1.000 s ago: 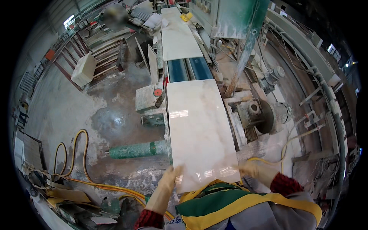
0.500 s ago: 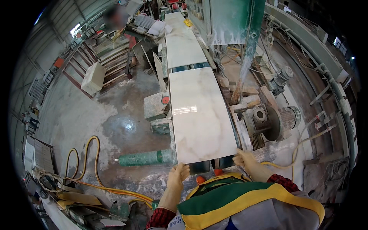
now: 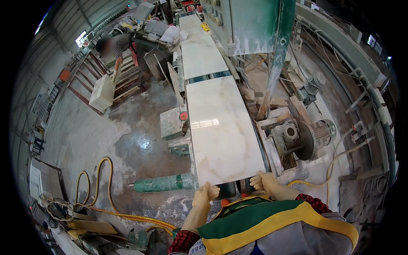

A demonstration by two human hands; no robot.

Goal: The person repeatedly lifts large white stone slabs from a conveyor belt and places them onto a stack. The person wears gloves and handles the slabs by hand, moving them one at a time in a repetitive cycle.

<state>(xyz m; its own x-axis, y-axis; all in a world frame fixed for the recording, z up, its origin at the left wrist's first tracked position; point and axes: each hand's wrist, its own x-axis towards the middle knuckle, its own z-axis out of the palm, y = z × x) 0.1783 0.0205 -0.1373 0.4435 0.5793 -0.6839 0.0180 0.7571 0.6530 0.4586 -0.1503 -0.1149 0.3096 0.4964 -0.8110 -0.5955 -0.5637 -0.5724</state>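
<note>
Far out to the left of the fingers, yellow hoses (image 3: 100, 187) loop over the wet concrete floor (image 3: 127, 140), and a green cylinder (image 3: 163, 182) lies on its side just left of the left hand's fingers. Further off on that side another person (image 3: 121, 44) bends over a rack of stone pieces (image 3: 102, 91). The left hand (image 3: 205, 193) grips the near left corner of the marble slab (image 3: 221, 127), fingers curled and clamped on its edge. The slab, white with faint tan veins, lies flat on the machine bed (image 3: 189, 140) and stretches straight away from the fingers; a second slab (image 3: 199, 49) sits beyond it, with a narrow gap between the two. The right hand (image 3: 263, 182) takes the near right corner, fingers likewise closed over the edge, though how far they wrap under it cannot be told. Judging by its look, the slab is heavy, rigid and brittle, and its polished, shiny face is likely slick, more so if wet; it probably handles best held by the edges at both near corners as now, kept level, since a thin stone sheet can crack if twisted or dropped on a corner. Right of the right hand's fingers stand a motor with a round disc (image 3: 310, 136), a wooden frame (image 3: 272, 144) and a yellow hose (image 3: 327, 174), and above them rises a green machine housing (image 3: 255, 21).
</note>
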